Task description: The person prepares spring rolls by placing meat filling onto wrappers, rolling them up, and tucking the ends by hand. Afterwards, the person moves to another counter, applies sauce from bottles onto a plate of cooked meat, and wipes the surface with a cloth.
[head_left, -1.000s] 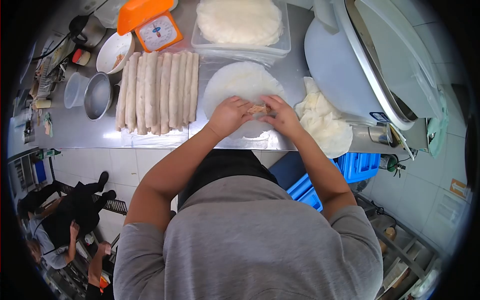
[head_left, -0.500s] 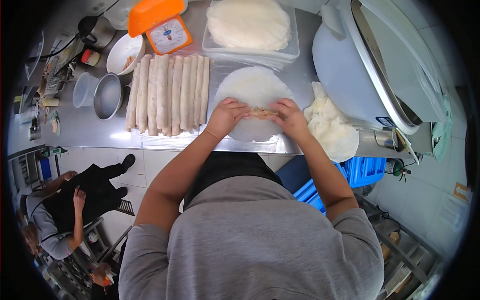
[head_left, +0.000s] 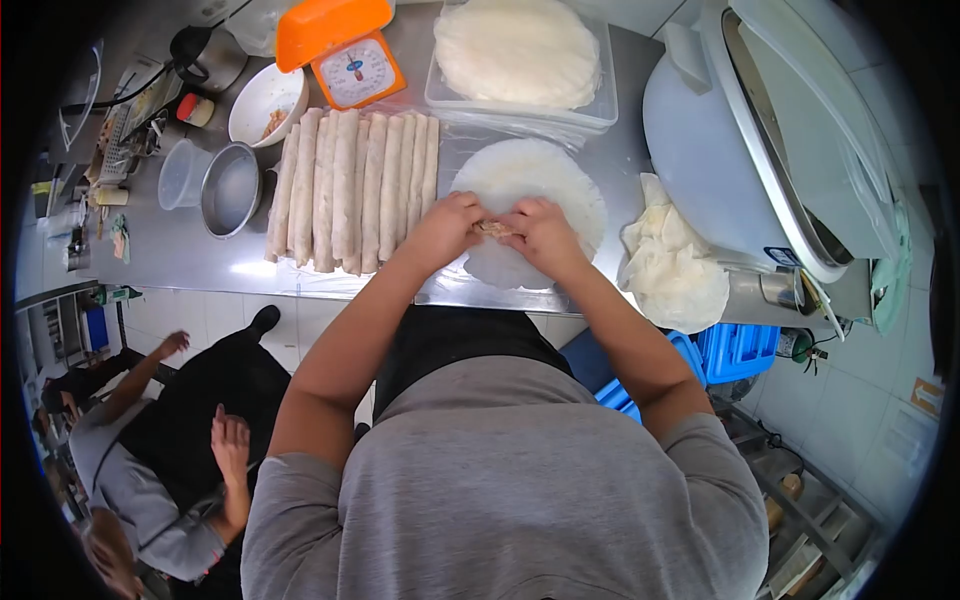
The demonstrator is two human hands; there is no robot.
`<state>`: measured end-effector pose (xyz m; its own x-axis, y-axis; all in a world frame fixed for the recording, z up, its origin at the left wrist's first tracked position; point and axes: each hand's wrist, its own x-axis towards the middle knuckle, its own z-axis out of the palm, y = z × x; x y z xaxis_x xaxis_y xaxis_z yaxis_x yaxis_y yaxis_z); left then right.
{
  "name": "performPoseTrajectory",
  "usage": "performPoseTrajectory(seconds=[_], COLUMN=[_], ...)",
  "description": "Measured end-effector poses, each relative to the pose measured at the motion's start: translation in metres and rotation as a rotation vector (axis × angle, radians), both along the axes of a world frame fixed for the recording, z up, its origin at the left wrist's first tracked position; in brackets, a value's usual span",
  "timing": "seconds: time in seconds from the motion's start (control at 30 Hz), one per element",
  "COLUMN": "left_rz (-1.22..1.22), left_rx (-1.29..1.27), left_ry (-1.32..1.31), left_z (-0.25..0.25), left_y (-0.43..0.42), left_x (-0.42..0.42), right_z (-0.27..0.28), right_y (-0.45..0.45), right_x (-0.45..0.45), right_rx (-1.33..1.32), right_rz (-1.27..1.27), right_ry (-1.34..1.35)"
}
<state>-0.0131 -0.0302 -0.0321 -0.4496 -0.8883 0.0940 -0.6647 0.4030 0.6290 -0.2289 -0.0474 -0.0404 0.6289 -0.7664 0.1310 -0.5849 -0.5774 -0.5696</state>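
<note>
A round white wrapper sheet [head_left: 530, 170] lies flat on the steel table in front of me. On it is a small strip of pinkish-brown filling [head_left: 493, 229]. My left hand [head_left: 450, 228] pinches the filling's left end, and my right hand [head_left: 540, 236] has its fingers closed on the right part. The two hands are close together, with a little filling showing between them. Left of the sheet, several long pale rolls [head_left: 345, 190] lie side by side. A crumpled pile of wrapper pieces [head_left: 675, 265] is at the right.
An orange scale [head_left: 358, 70], a white bowl [head_left: 268, 105] and a metal bowl [head_left: 231, 190] stand at the left. Behind is a tub of stacked sheets [head_left: 518, 50]. A large lidded container [head_left: 705, 150] occupies the right. Another person [head_left: 170, 470] is at lower left.
My hands have come closer together, my right hand moving left along the filling, so less of it shows. The view has shifted, and the other person at lower left has come nearer.
</note>
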Motion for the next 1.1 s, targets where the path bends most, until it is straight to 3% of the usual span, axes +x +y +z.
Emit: performPoseTrajectory(seconds=[0.13,0.3,0.4,0.5,0.6,0.67,0.77,0.87,0.97,1.07,1.1], left_rz=[0.123,0.056,0.036,0.103,0.255,0.219,0.098,0.144,0.233,0.379,0.444], left_rx=[0.093,-0.129,-0.131,-0.086,-0.058,-0.118,0.025,0.165,0.102,0.092,0.118], left_ry=[0.089,0.086,0.010,-0.001,0.127,0.203,0.277,0.344,0.431,0.517,0.523], left_z=[-0.003,-0.010,-0.013,-0.010,0.022,0.042,0.089,0.135,0.149,0.161,0.161], left_y=[0.001,0.006,0.009,0.013,0.021,0.025,0.035,0.054,0.074,0.096,0.104], left_x=[0.010,0.005,0.009,0.010,0.001,0.012,0.050,0.100,0.154,0.203,0.218], right_z=[0.002,-0.015,0.017,0.034,0.074,0.108,0.142,0.142,0.106,0.076,0.057], right_y=[-0.005,-0.002,-0.010,-0.021,-0.057,-0.079,-0.101,-0.122,-0.150,-0.173,-0.184], right_x=[0.005,0.019,0.019,0.021,0.052,0.092,0.171,0.267,0.363,0.426,0.444], right_rx=[0.017,-0.093,0.210,0.314,0.104,0.006,-0.038,-0.245,-0.230,0.106,0.077], right_rz=[-0.007,0.004,-0.004,-0.183,-0.207,-0.140,0.051,0.330,0.414,0.302,0.315], right_ry=[-0.033,-0.067,0.012,-0.166,-0.203,-0.319,-0.423,-0.419,-0.130,0.072,0.163])
